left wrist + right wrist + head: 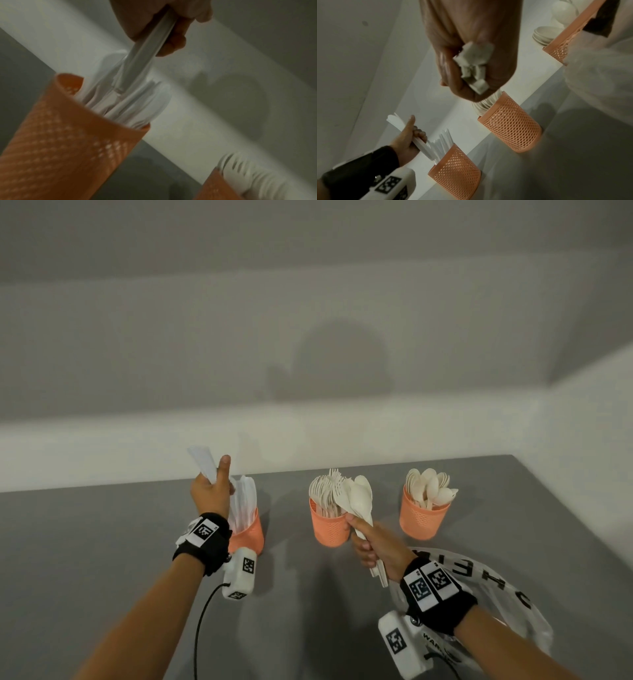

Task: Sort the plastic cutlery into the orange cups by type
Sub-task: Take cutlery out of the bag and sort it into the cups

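From the head view, three perforated orange plastic cups stand in a row on the grey tabletop [102, 542] — the left cup [251, 534] holds white knives, the middle cup [330, 527] forks, the right cup [423, 517] spoons; the left hand [210, 491] clasps a bundle of white plastic knives [203, 462] above the left cup; the right hand [371, 546] clenches a cream bunch of spoons and forks [358, 496] before the middle cup; a clear printed plastic bag [507, 594] lies by the right wrist.

Left wrist view: fingers [173, 42] curl around the knife handles, tips entering the cup.

Right wrist view: the fist encloses cream handle ends [475, 65].
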Demonstrator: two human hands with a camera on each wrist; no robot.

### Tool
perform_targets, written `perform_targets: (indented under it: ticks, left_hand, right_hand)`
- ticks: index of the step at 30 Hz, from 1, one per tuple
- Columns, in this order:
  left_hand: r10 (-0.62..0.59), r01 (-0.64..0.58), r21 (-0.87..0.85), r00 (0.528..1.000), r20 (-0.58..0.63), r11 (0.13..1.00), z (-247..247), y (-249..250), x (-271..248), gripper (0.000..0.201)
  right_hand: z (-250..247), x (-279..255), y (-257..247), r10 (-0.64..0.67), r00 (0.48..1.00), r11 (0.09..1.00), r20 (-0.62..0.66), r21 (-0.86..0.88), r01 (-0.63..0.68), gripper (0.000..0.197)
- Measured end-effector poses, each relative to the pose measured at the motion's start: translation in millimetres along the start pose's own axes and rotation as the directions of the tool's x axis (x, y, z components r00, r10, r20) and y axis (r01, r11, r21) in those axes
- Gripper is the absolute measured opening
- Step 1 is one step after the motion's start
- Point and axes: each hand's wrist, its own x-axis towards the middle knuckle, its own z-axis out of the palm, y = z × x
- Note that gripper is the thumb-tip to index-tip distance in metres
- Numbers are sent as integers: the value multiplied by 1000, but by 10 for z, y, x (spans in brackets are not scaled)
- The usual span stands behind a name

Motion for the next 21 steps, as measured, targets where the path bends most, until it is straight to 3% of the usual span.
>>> perform_targets:
  ticks: [5,9,12,15,18,21]
  left_hand:
    - [82,-84,48,995,51,995,49,-223,-85,15]
    - [212,-241,256,968,137,936,36,-300,-39,16]
    - [384,-507,468,859,338,724,-2,-367,-19,19]
    - [382,-634,601,773,506,487,-3,-420,-5,48]
    - [187,-538,758,842,507,367,26,-359,-13,70]
    - [38,-421,828,897,439,370,49,-222,-8,91]
  right_hand:
    - [-6,10,-3,-1,1000,1000,1,-9,1,26]
    - [-6,13,4,-6,1000,1000,-6,-9,6,25]
    - [-8,17,5,-9,1000,1000,0,-18,9,25]
    - [-5,7,-9,-6,1000,1000,19,-3,6,25]
    - [12,-10,-14,3,999,999,40,35,-5,25]
    - [23,-21,11,6,998,1000,55,29,-7,30]
